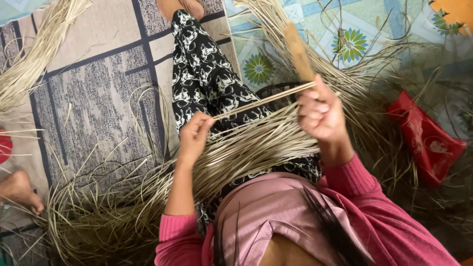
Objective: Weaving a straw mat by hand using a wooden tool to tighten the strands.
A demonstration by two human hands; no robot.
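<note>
Reed strip [261, 102]: a single pale, flat length of dried plant fibre, stretched taut between both hands above the person's lap. It runs on a shallow diagonal, lower at the left hand, higher at the right.

Left hand [194, 134]: fingers pressed together, pinching the lower end of the strip between thumb and fingertips. The forearm rises from a rolled pink sleeve [178, 230].

Right hand [320, 114]: fingers curled tight around a wooden-handled tool [298, 50]. The handle projects upward and away from the fist; the working end is hidden inside the hand, so its type cannot be determined. The upper end of the strip meets this hand at the finger line; whether the fingers or the tool clamp it cannot be told.

Beneath the strip, a thick bundle of similar strips [251, 148] lies across the lap, over black trousers with a white print [202, 74]. Loose fibres [93, 216] spread in a tangled heap over the patterned mat [93, 88] to the person's left. A second bundle [29, 64] lies at the far left edge of the mat. More fibres cover the floral floor covering [354, 39] on the right, near a red plastic packet [426, 138]. Another person's bare foot [19, 189] rests at the left edge of the view.
</note>
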